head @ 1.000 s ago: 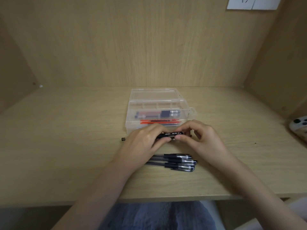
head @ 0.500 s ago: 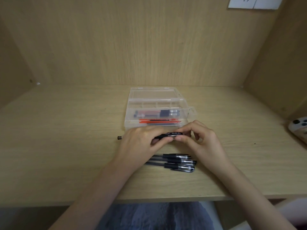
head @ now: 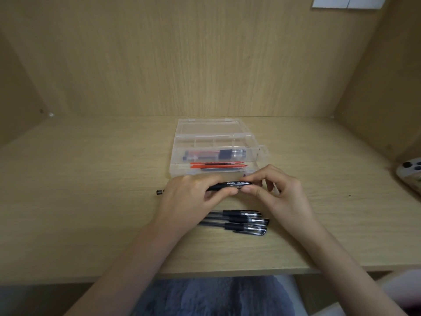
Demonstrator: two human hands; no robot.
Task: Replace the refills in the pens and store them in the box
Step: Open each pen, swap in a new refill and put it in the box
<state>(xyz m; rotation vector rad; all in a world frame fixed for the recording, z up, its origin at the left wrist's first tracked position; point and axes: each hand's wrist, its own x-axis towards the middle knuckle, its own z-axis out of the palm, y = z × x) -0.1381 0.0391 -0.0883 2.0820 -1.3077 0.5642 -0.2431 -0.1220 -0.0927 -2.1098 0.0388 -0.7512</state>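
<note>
A black pen (head: 230, 185) with white lettering lies level between both hands, just in front of the box. My left hand (head: 193, 197) grips its left part, and its tail end (head: 160, 192) sticks out past that hand. My right hand (head: 276, 191) pinches the pen's right end with thumb and forefinger. The clear plastic box (head: 216, 135) stands open behind the hands, holding a pen (head: 214, 154) and red and dark refills (head: 218, 165). Three black capped pens (head: 241, 222) lie side by side on the desk below the hands.
The wooden desk (head: 91, 201) sits in an alcove with wooden walls behind and on both sides. A phone with camera lenses (head: 410, 174) lies at the right edge. The desk's front edge runs just beneath my forearms.
Both hands keep hold of the same pen in nearly the same place. The fingers have shifted slightly on it.
</note>
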